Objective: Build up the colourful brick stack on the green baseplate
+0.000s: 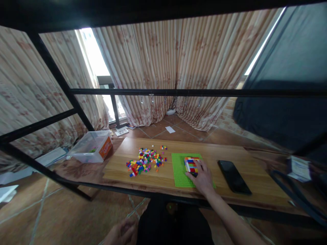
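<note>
On the green baseplate (pixel 180 177) stands a low block of toy bricks (pixel 190 165) in rows of white, red, blue, yellow and other colours. My right hand (pixel 203 177) reaches over its right side, thumb at the near edge and fingers across the top, gripping it. Part of the block is hidden under those fingers. A loose pile of small coloured bricks (pixel 146 160) lies to the left of the baseplate. Low by my left knee, off the board, my left hand (pixel 124 232) is curled closed, and I see nothing in it.
A black phone (pixel 234 177) lies on the wooden board (pixel 158 182), right of the baseplate. A clear plastic box (pixel 88 154) with an orange label stands beyond the board's left end. A black metal bar (pixel 163 92) crosses behind the board, with curtains (pixel 153 58) further back.
</note>
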### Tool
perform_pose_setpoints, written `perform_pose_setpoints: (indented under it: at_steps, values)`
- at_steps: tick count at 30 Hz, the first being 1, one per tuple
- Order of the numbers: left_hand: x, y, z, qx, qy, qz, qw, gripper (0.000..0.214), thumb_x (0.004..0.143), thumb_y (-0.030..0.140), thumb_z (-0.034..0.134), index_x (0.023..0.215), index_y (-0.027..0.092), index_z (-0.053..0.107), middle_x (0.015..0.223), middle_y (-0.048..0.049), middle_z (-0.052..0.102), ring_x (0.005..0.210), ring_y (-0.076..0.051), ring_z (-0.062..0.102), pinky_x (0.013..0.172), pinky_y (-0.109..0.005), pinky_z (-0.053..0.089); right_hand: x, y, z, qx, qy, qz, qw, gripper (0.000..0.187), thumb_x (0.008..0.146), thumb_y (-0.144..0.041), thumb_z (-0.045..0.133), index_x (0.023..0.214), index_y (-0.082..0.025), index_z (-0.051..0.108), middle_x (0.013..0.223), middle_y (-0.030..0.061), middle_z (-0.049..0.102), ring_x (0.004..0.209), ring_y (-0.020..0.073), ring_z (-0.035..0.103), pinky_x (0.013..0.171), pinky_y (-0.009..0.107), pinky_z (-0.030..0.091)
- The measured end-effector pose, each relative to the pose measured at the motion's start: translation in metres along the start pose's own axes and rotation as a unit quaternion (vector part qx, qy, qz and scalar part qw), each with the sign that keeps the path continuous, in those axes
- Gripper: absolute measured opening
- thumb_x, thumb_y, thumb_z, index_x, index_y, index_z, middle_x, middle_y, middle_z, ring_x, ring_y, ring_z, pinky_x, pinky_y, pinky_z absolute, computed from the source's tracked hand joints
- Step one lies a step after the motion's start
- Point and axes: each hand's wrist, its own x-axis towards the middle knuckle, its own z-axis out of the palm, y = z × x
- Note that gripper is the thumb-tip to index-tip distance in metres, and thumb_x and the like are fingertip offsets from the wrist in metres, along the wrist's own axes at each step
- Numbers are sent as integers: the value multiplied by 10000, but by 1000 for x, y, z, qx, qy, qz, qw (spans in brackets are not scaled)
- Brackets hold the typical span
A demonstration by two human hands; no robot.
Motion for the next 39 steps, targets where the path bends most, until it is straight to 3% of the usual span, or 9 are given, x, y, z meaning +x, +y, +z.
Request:
perform_pose_setpoints:
  at_steps: [4,7,11,13,17,20,23,29,39]
  values:
    - [15,44,7,-22,42,92,995,394,677,529,616,849,182,690,728,-42,694,731,-212,655,693,-298,518,8,-7,16,14,59,18,998,724,840,-647,528,1412,-212,443,1472,196,406,1309,385,427,1002,558,407]
    - [39,81,-1,17,126,145,981,416,749,473,585,1009,161,675,867,-81,717,818,-232,684,780,-336,550,14,-8,18,12,57,13,998,746,840,-664,516,1423,-206,431,1473,204,406,1295,388,444,1007,562,407]
    - [79,102,-14,161,324,229,904,480,852,437,543,1236,154,598,1238,-164,629,1193,-305,585,1037,-476,462,14,-25,7,-42,25,58,997,774,831,-678,520,1447,-220,421,1508,204,381,1300,457,420,989,649,383]
    - [96,99,-15,231,364,240,870,562,858,452,559,1309,116,544,1355,-211,546,1312,-341,492,1088,-521,411,20,-47,6,-23,51,39,998,812,832,-684,524,1469,-198,394,1554,217,314,1352,469,366,1015,662,362]
    - [117,90,-4,372,351,224,830,730,850,539,578,1403,76,469,1481,-261,428,1396,-404,383,1127,-585,322,65,-108,34,91,-31,-90,991,637,961,-541,391,1468,-155,389,1548,179,367,1418,305,366,1131,488,355]
    - [125,93,1,416,348,205,814,826,830,619,568,1447,87,433,1509,-276,393,1412,-423,359,1132,-608,288,113,-138,73,113,-97,-69,986,652,975,-509,337,1420,-44,442,1488,240,437,1409,314,388,1136,474,354]
    - [134,101,0,426,341,197,814,894,811,681,549,1465,84,420,1506,-296,389,1417,-433,350,1126,-618,284,138,-143,101,110,-129,-68,983,623,985,-477,315,1357,-19,516,1419,249,518,1359,315,451,1136,480,346]
    - [152,118,7,397,330,205,832,885,829,690,515,1455,69,440,1494,-294,412,1414,-432,357,1128,-609,295,121,-142,105,170,-123,-132,969,571,1003,-503,275,1231,-129,641,1273,157,655,1225,267,565,1090,460,400]
    - [160,148,36,315,304,246,865,665,905,528,516,1404,89,490,1454,-253,475,1371,-398,417,1120,-611,307,95,-179,96,288,-121,-89,946,579,1009,-538,244,1137,-191,689,1181,120,700,1170,248,601,1070,463,421]
